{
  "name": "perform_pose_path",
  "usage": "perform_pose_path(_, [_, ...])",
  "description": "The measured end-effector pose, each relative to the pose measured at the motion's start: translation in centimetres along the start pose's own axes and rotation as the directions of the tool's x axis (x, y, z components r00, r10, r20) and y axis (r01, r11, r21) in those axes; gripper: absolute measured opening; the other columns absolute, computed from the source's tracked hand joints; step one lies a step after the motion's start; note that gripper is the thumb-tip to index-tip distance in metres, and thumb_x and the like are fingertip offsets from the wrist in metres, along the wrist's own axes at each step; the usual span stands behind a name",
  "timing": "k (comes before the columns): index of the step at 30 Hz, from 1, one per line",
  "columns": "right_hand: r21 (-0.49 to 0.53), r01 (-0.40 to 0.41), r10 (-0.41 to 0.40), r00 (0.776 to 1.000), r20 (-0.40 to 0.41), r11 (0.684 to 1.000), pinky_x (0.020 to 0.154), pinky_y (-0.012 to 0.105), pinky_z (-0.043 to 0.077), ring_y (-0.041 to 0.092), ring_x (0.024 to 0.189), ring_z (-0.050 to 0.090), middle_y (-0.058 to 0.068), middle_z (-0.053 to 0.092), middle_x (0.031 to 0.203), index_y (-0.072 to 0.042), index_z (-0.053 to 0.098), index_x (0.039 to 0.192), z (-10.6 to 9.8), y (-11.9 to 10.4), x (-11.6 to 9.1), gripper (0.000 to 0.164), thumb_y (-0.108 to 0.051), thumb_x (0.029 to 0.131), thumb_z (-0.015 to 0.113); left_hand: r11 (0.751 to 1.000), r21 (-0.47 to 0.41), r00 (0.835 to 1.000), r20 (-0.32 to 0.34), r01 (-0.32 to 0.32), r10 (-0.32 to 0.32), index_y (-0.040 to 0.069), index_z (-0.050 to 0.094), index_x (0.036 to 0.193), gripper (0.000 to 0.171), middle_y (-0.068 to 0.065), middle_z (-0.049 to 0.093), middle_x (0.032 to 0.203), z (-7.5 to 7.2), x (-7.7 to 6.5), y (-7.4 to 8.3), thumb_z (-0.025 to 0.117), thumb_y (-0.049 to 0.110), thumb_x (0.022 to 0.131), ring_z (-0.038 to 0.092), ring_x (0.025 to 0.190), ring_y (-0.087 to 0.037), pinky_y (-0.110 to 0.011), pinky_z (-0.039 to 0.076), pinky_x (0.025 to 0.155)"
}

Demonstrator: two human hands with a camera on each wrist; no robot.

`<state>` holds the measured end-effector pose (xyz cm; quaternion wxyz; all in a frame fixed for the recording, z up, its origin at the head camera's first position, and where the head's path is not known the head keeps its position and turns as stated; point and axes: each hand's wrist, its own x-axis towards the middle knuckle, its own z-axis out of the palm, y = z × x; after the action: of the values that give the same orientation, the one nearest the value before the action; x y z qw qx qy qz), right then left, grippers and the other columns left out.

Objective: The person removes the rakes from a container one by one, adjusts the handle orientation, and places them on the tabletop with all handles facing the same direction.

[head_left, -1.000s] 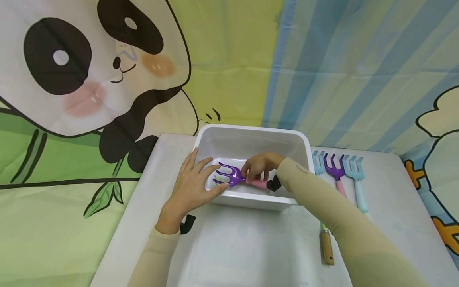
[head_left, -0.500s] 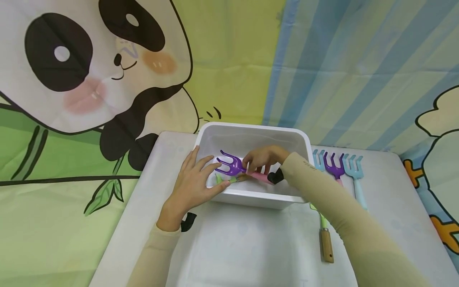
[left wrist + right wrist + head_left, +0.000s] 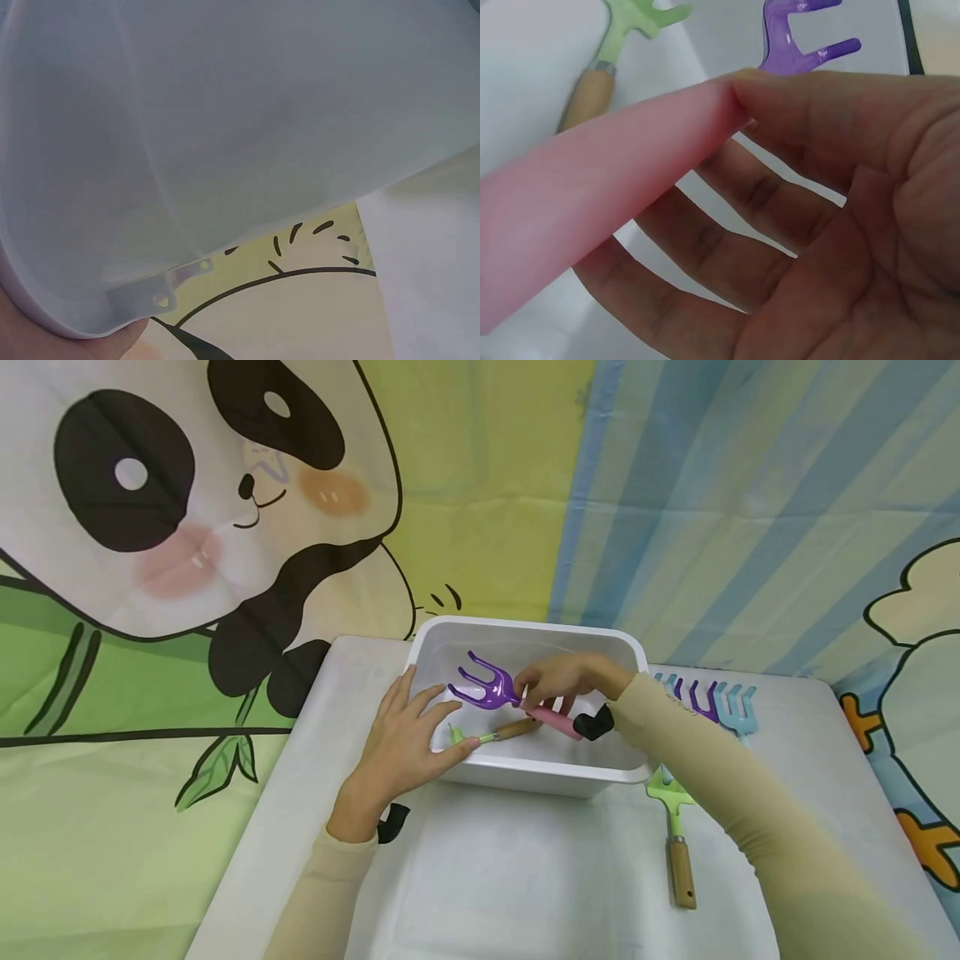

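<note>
My right hand (image 3: 561, 682) pinches the pink handle (image 3: 607, 169) of a purple three-tined hand fork (image 3: 489, 688) near its neck, thumb on one side and fingers on the other. The fork is raised inside a white plastic bin (image 3: 525, 768), its tines pointing left. Below it a green-headed hand tool (image 3: 487, 737) with a wooden handle lies on the bin floor. My left hand (image 3: 408, 735) rests at the bin's front left corner with spread fingers; in the left wrist view part of it (image 3: 45, 337) touches the rim.
Right of the bin, two light-blue forks (image 3: 738, 710) and another purple fork (image 3: 703, 700) lie on the white table (image 3: 517, 877), partly behind my right sleeve. Nearer, a green tool (image 3: 675, 827) with a wooden handle lies on the table. A printed panda curtain (image 3: 480, 485) hangs behind.
My right hand has lifted the purple fork up and away from the bin floor, uncovering the green-headed tool beneath. My left hand has stayed at the rim.
</note>
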<state>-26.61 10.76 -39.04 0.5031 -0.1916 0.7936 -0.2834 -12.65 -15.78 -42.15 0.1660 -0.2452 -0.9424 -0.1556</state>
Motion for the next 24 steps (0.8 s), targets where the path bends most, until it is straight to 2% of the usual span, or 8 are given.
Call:
perform_pose_path(5, [-0.003,0.027,-0.027,0.999,-0.018,1.000,0.075,0.045,0.059,0.024,0.088,0.062,0.012,0.060,0.099,-0.006,0.058,0.109,-0.1,-0.7,-1.5,0.012,-0.013,0.099,0.057,1.000,-0.001,1.000,0.021,0.021,-0.021,0.017,0.071,0.123,0.071,-0.013,0.059,0.138,-0.2,0.0,0.1,0.046,0.074,0.090,0.018,0.147,-0.046,-0.052,0.007,0.120])
perform_pose_path(11, [0.003,0.058,-0.058,0.998,-0.036,0.998,0.077,0.045,0.058,0.025,0.091,0.061,0.014,0.059,0.104,-0.006,0.057,0.114,-0.1,-1.3,-3.5,0.016,-0.014,0.101,0.055,0.999,0.001,0.999,0.037,0.037,-0.037,0.017,0.071,0.124,0.070,-0.015,0.059,0.137,-0.3,-0.1,0.2,0.049,0.073,0.089,0.017,0.147,-0.045,-0.053,0.007,0.120])
perform_pose_path(24, [0.032,0.153,-0.149,0.982,-0.114,0.988,0.074,0.042,0.058,0.026,0.089,0.063,0.014,0.060,0.105,-0.001,0.053,0.120,-0.1,-1.6,-8.0,0.021,-0.014,0.103,0.053,1.000,-0.003,1.000,0.014,0.015,-0.015,0.016,0.071,0.123,0.072,-0.015,0.060,0.135,-0.1,-0.1,0.0,0.046,0.074,0.089,0.019,0.146,-0.047,-0.055,0.011,0.119])
